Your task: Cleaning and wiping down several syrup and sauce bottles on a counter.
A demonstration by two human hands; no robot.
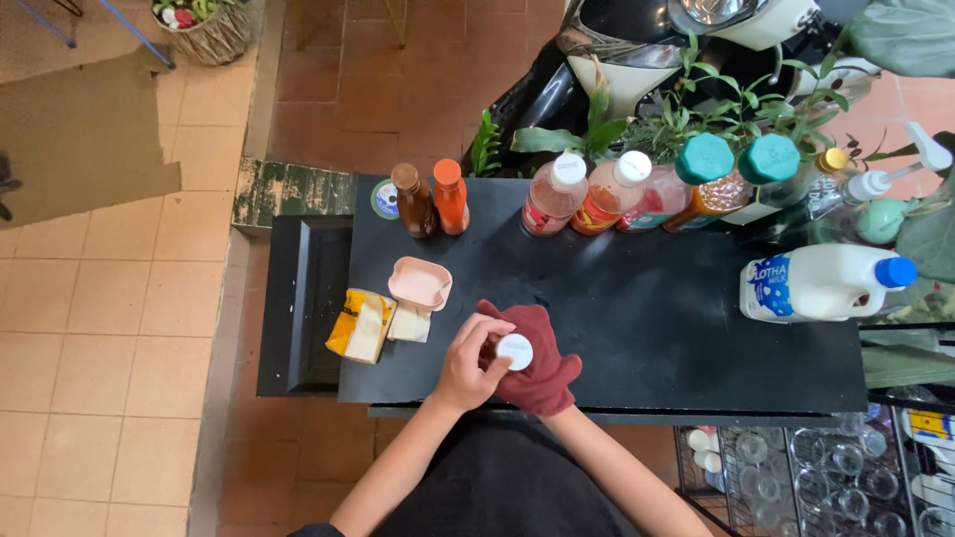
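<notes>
The left hand (470,363) curls its fingers around a small object topped by a round white cap (514,351), gripping it from the left side near the front edge of the black table (637,318). The right hand (545,383) is wrapped in a dark red cloth (532,328) and closes around the same object from below and to the right, so that only the cap shows between the two hands; what lies under the cap cannot be made out. Just to the left of the hands sits a pink soap-dish-shaped tray (420,282), with a pale sponge (410,322) under its near edge and a yellow packet (360,325) beside that at the table's left end. Along the far edge stand a brown bottle (412,200) and an orange bottle (451,196), then a row of syrup bottles with white and teal caps (647,189). A white milk jug with a blue cap (826,282) lies on its side at the right.
</notes>
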